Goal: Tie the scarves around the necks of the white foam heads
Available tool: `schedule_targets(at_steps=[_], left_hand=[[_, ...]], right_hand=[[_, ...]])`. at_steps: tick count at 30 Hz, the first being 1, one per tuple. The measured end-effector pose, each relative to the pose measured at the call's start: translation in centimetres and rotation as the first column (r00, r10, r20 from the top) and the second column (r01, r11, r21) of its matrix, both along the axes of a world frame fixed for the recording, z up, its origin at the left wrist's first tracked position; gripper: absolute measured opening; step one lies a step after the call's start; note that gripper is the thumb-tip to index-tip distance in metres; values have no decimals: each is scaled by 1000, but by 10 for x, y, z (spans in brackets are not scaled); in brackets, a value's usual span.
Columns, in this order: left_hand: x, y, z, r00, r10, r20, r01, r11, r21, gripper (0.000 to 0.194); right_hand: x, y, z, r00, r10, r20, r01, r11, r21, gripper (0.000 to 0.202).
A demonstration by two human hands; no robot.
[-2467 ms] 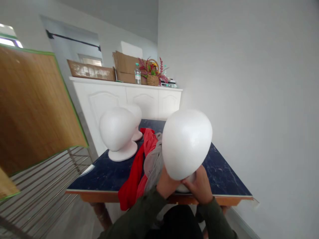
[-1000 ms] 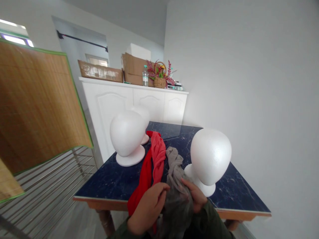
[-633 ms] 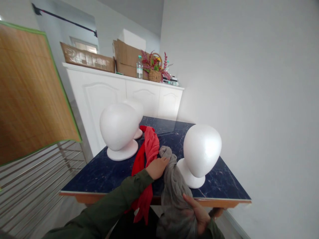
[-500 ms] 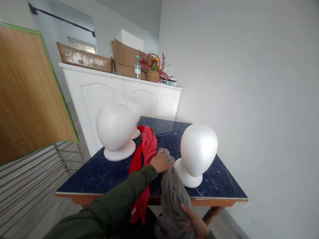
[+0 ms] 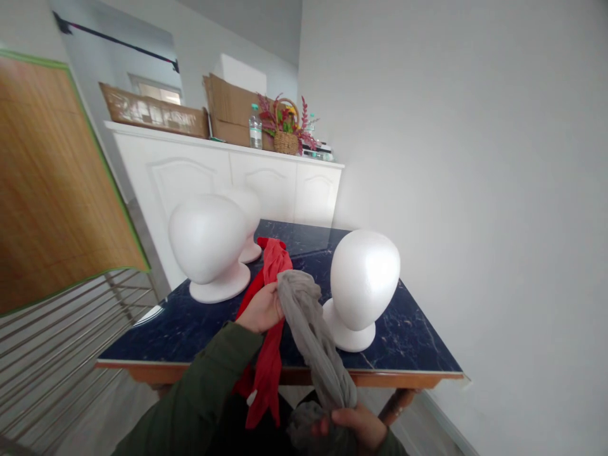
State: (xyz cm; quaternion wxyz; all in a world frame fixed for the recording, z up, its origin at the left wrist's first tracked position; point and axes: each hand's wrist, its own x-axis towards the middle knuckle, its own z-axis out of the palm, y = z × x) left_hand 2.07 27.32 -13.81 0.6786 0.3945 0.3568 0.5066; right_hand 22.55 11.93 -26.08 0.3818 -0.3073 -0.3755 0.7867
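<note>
A grey cloth (image 5: 311, 329) stretches between my two hands over the table's front edge. My left hand (image 5: 265, 307) grips its upper end, above the red cloth. Near the bottom of the view, my right hand (image 5: 354, 425) is closed round the lower part, where some of the cloth is bunched. The red cloth (image 5: 270, 361) lies along the table and hangs over the front edge. To the right of the grey cloth stands a white foam head (image 5: 365, 282). Another foam head (image 5: 209, 240) is on the left, partly covering a third one (image 5: 244, 212).
The dark blue marbled table (image 5: 408, 335) has a wooden edge. Behind it, a white cabinet (image 5: 190, 171) carries cardboard boxes (image 5: 232, 111), a bottle (image 5: 255, 130) and a flower basket (image 5: 285, 142). On the left are a bamboo mat (image 5: 61, 183) and a metal rack (image 5: 71, 335).
My left hand has moved left and now lifts the grey cloth's upper end. My right hand has shifted slightly down and left. The cloth is stretched narrower, and the view has shifted a little.
</note>
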Motion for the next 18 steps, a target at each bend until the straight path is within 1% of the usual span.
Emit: schedule_targets(at_steps=[1,2,3,4,5,7,8,9,11,12,13,14,15,18], left_hand=[[-5,-9,7,986,-6,164,13,999,-40,28],[-10,-17,13,955,9,297,9,998,-59,30],[-14,-26,18,913,45,406,-19,997,-69,32],[-17,-35,23,862,98,498,-70,995,-76,32],[-20,-43,25,820,159,550,-143,987,-73,33],[-25,-58,27,756,275,594,-284,955,-81,33],[-27,-65,27,739,312,597,-320,942,-96,34],[-30,-70,25,731,330,596,-333,936,-111,37],[-36,-79,22,732,329,597,-319,939,-127,47],[-40,-81,20,731,318,604,-308,943,-124,51],[-43,-83,18,726,309,615,-307,945,-113,52],[-47,-85,17,720,305,624,-313,944,-101,50],[-51,-86,15,716,307,627,-319,943,-98,47],[-60,-90,15,719,339,606,-338,933,-120,31]], right_hand=[[3,0,3,1000,7,25,-9,998,54,31],[6,0,6,999,14,46,-19,996,91,32],[9,0,10,998,12,62,-19,994,111,35],[13,-2,15,997,3,73,-11,993,115,40],[18,-3,21,996,-8,89,-2,994,111,47],[31,-8,39,982,-56,181,33,991,129,50],[38,-10,50,959,-105,262,61,983,172,48],[46,-13,60,917,-169,361,86,968,234,46],[60,-18,81,776,-309,550,93,919,384,46],[66,-20,89,699,-364,616,69,891,448,48],[70,-22,96,636,-391,665,24,872,490,49],[72,-23,101,593,-392,703,-31,862,506,50],[74,-24,105,569,-374,732,-88,858,507,50],[73,-27,117,555,-301,775,-211,850,482,49]])
